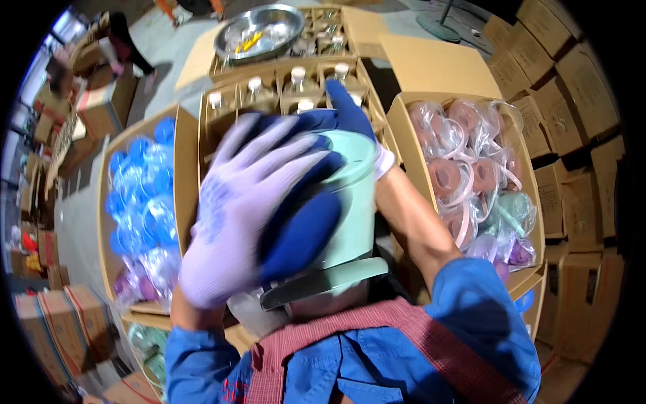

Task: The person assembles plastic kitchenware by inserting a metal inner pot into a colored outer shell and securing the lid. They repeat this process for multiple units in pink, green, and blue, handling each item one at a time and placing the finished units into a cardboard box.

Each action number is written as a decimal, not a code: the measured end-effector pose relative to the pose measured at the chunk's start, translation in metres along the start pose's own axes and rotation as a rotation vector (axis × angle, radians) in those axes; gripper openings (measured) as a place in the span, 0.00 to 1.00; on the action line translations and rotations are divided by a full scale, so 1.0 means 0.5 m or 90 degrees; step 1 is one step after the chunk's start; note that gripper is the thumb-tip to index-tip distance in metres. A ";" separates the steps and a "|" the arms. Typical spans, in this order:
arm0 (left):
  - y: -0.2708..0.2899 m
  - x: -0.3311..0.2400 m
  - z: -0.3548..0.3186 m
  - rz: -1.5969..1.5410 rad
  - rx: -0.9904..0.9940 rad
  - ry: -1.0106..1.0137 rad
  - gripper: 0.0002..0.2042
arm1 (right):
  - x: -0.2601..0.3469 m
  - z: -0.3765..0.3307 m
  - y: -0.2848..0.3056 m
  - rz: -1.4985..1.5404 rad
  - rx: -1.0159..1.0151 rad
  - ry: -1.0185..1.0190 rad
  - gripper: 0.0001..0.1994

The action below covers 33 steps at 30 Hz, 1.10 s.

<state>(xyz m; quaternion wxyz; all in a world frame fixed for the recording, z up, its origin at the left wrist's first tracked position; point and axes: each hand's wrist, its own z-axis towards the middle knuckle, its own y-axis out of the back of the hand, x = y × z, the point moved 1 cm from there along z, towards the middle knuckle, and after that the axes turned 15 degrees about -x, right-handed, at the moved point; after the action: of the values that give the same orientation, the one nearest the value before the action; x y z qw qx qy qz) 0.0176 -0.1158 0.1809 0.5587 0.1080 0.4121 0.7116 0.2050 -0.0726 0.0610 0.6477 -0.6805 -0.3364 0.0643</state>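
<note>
A mint-green plastic pitcher [353, 209] with a curved handle strip [330, 281] is held close in front of my chest. My right hand [346, 118], in a blue-palmed glove, reaches round the far side of it near the rim and grips it; part of its fingers is hidden. My left hand [245, 209], in a lavender-backed glove with a blue palm, is smeared by motion at the pitcher's left side. Its fingers are stretched out and apart, and its blue thumb lies across the pitcher's wall. Whether the left palm touches the pitcher I cannot tell.
Ahead, a divided carton [296, 71] holds several white-capped bottles. Beyond it a metal bowl [259, 34] contains small yellow items. Blue plastic vessels [142, 195] fill a left carton; wrapped pink, green and purple ones [471, 175] fill the right. Stacked cartons [568, 114] line the right.
</note>
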 end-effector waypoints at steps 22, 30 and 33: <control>0.118 -0.047 -0.352 -0.454 -0.333 0.534 0.10 | 0.081 -0.278 -0.055 -0.799 -0.373 0.351 0.26; 0.102 0.157 0.142 -0.487 -0.563 0.360 0.10 | 0.047 -0.134 -0.207 -0.626 -0.080 0.423 0.25; 0.088 0.246 0.147 -0.307 -0.287 0.417 0.18 | 0.064 -0.034 -0.236 -0.674 -0.123 0.336 0.18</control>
<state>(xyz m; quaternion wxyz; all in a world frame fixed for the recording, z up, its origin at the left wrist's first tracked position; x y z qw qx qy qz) -0.0116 0.0254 0.2210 0.5581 -0.3456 0.4152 0.6299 0.1944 -0.0771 0.1839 0.5887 -0.4694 -0.4614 -0.4692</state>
